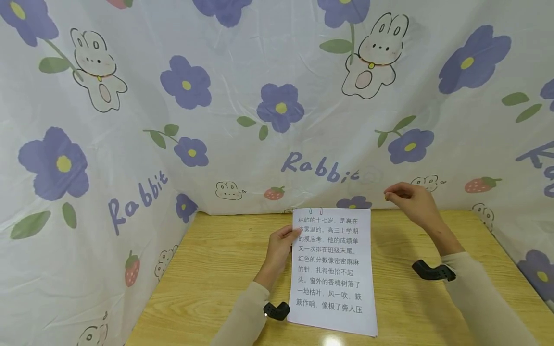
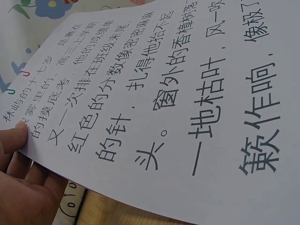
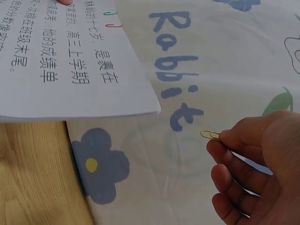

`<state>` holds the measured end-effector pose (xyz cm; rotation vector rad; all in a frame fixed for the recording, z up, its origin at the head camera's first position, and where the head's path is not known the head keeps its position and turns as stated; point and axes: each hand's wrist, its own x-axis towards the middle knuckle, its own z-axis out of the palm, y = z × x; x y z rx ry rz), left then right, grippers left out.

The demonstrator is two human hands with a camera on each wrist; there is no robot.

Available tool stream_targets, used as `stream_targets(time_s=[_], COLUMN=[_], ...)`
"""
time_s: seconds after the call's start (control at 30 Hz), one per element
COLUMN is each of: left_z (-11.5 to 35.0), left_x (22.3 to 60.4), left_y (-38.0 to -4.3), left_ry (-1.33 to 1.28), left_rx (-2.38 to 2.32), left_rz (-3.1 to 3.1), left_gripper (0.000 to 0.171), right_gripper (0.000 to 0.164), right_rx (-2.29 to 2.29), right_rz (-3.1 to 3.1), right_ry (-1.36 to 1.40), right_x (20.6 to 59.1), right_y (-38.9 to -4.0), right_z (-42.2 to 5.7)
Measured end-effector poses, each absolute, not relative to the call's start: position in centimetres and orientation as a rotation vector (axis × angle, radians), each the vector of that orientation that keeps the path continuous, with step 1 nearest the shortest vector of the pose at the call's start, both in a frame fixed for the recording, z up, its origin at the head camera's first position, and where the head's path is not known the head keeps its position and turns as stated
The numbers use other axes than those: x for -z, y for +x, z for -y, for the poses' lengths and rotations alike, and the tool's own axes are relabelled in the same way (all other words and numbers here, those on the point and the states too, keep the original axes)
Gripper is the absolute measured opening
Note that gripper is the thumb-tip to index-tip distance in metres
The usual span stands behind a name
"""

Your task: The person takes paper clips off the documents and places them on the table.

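Observation:
My left hand (image 1: 279,247) pinches the left edge of a stack of printed paper (image 1: 331,274), thumb on the front and fingers behind. The sheets carry large lines of Chinese text. On their top edge sit a green paper clip (image 2: 11,92) and a red paper clip (image 2: 25,73), side by side. Off to the right of the paper, my right hand (image 1: 411,202) is raised and apart from it. Between thumb and forefinger it pinches a yellow paper clip (image 3: 210,135), whose looped end sticks out toward the paper; its other end is hidden by the fingers.
A wooden table (image 1: 207,278) lies under both forearms. Behind it and along the sides hangs a white curtain (image 1: 233,144) printed with purple flowers, rabbits and strawberries. Black curved pieces, the left one (image 1: 277,311) and the right one (image 1: 433,270), sit at the wrists.

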<state>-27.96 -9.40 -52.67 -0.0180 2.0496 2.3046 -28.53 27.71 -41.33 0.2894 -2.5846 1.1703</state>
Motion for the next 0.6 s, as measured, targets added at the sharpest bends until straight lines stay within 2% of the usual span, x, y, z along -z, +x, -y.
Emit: stream_targets(time_s=[0.6], left_z=[9.4], left_x=[52.7], left_y=[-28.0], left_ry=[-0.013], left_rx=[-2.300], left_rz=[-2.043], left_gripper=[0.032], right_gripper=[0.028], right_rx=[-1.199], right_rz=[2.562], right_ry=[0.212], right_x=[42.2], right_y=[-27.5], right_z=[-30.9])
